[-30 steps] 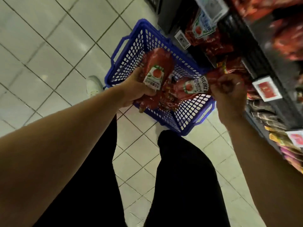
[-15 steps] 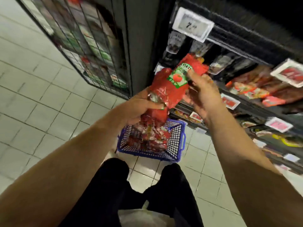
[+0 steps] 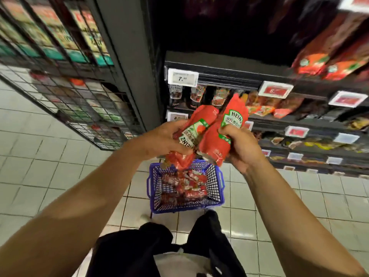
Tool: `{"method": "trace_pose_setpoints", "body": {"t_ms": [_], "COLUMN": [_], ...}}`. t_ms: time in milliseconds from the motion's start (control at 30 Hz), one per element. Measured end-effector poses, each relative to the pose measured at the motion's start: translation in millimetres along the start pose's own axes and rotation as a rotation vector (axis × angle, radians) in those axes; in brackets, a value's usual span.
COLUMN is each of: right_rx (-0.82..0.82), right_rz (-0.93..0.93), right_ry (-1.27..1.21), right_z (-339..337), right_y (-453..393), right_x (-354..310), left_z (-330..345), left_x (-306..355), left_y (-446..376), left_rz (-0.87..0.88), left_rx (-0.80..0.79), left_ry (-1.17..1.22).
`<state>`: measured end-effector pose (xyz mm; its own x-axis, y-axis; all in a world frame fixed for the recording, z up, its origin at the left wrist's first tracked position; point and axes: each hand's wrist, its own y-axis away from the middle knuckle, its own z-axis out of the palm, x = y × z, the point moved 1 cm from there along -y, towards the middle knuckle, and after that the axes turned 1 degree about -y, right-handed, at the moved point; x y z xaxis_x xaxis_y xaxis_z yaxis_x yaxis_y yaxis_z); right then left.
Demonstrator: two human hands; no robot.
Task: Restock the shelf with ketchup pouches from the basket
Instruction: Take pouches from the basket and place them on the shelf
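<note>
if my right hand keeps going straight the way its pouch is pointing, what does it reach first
Probably the shelf rows behind it: the right hand tips its ketchup pouch up toward the dark sauce packs under the price tag. Depth is unclear.

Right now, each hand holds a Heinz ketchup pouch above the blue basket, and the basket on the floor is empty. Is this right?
Not quite. The head view shows the blue basket still has many ketchup pouches in it; it is not empty. The rest holds: the left hand grips one Heinz pouch and the right hand grips another, both above the basket.
</note>
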<state>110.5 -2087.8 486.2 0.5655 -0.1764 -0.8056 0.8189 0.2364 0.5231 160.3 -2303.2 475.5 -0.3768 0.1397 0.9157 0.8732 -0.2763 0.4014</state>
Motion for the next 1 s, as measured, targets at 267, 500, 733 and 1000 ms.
{"method": "trace_pose_setpoints", "body": {"t_ms": [267, 500, 733, 1000], "right_rx": [-0.262, -0.555, -0.347, -0.188], "right_rz": [-0.173, -0.165, -0.003, -0.107], "right_ry": [0.058, 0.290, 0.047, -0.186], "right_z": [-62, -81, -86, -21], "right_y": [-20, -54, -80, -79], "right_x": [-118, -152, -141, -146], "left_z": [-6, 4, -12, 24], "left_x": [120, 190, 162, 130], "left_y": [-39, -89, -96, -135], "left_rz": [-0.035, -0.139, 0.007, 0.301], "left_rx": [-0.195, -0.205, -0.127, 0.355], "left_ry": [-0.394, -0.613, 0.515, 0.386]}}
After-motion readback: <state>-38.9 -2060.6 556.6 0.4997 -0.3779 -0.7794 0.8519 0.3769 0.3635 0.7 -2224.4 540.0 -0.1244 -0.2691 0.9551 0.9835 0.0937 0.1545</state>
